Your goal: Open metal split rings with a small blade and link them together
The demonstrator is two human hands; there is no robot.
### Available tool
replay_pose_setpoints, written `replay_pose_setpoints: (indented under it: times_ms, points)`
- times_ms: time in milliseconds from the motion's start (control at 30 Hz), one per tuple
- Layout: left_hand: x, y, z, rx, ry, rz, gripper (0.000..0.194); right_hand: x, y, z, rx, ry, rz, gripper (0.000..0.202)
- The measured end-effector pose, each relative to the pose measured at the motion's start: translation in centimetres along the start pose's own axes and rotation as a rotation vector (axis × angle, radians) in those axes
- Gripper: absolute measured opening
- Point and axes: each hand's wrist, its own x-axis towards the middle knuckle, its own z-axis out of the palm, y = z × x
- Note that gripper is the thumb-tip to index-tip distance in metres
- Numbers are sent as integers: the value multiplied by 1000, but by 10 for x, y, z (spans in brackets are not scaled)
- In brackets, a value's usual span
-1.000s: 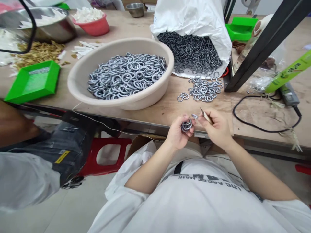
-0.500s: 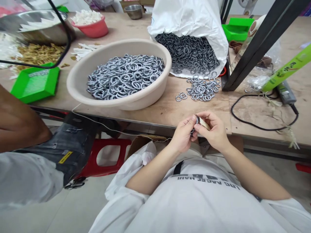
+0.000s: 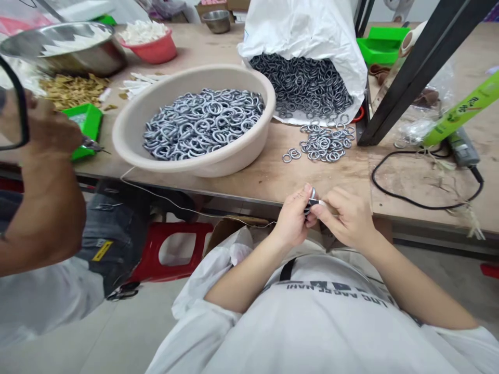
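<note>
My left hand (image 3: 293,217) is closed on metal rings (image 3: 313,193), one of which sticks up above the fingertips. My right hand (image 3: 351,215) pinches a small dark and white piece (image 3: 316,202) against the rings; its inner end is hidden by the fingers. Both hands meet just past the table's front edge. Beyond them a loose pile of rings (image 3: 325,144) lies on the wooden table (image 3: 249,188), in front of a white sack (image 3: 300,26) spilling darker rings. A large beige basin (image 3: 234,156) full of rings stands left of the pile.
At the left, another person's hand (image 3: 49,122) holds a pointed tool over a green tray (image 3: 91,127). A steel bowl (image 3: 83,59) and a red bowl (image 3: 156,51) stand behind. To the right are a black metal post (image 3: 409,78) and a corded grey device (image 3: 463,148).
My right hand has turned palm-down and shifted slightly right, and a ring now shows above my left fingers. The other person's hand has come into view with a tool over the green tray.
</note>
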Motion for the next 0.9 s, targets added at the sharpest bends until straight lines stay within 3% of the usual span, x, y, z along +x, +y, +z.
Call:
replay_pose_setpoints:
  times_ms: [133,300,467,567,733,833,900]
  points:
    - [-5,0,2,3,-6,-25,49,2,10,3,48,-60,48,37]
    - [-13,4,-1,21,-155,-32,46,11,37,3,177,-9,290,47]
    - [-6,13,-16,-14,-38,70,38,44,35,10,40,-51,219,44]
    - [-3,19,-26,-17,4,98,31,83,36,30,-213,-143,175,34]
    - [-3,30,-41,-50,104,100,28,135,47,59,-529,-264,168,34]
    - [0,33,-46,-80,170,83,26,135,50,55,-483,-242,173,28]
    - [4,33,-45,-70,194,86,28,121,47,44,-262,-201,207,22]
